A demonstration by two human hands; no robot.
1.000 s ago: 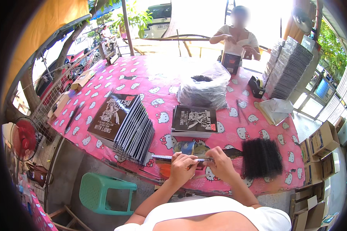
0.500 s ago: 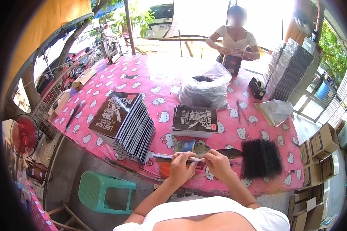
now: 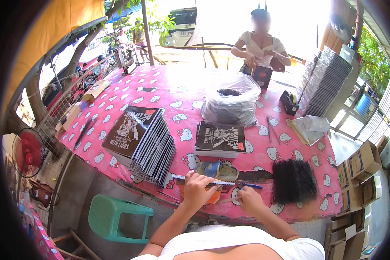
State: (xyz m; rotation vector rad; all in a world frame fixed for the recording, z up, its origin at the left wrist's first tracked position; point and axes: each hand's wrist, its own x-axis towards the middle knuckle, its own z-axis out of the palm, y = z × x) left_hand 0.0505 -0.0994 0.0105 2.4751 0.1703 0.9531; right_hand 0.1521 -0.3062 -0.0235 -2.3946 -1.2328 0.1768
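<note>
My left hand (image 3: 197,190) is closed round a notebook (image 3: 177,177) held edge-on near the table's front edge, its spiral-bound side up. At the notebook's right end, my right hand (image 3: 250,200) grips a small pair of pliers (image 3: 253,186) with blue handles. The pliers' jaws are too small to make out. Just beyond the notebook lies a blue patterned slipper-like object (image 3: 219,170). An orange item (image 3: 214,198) shows partly below my left hand. To the right sits a pile of black plastic binding coils (image 3: 294,180).
A tall stack of dark-covered spiral notebooks (image 3: 130,134) stands at left, a lower stack (image 3: 220,138) at centre. Beyond are a plastic bag of coils (image 3: 229,104), a tape dispenser (image 3: 289,102) and wrapped stacks (image 3: 325,82). A co-worker (image 3: 261,47) handles a book opposite. A green stool (image 3: 117,216) stands front left.
My right hand has left the notebook's edge, moved slightly down and right, and now holds the blue-handled pliers. My left hand keeps the notebook. The co-worker's hands have moved apart.
</note>
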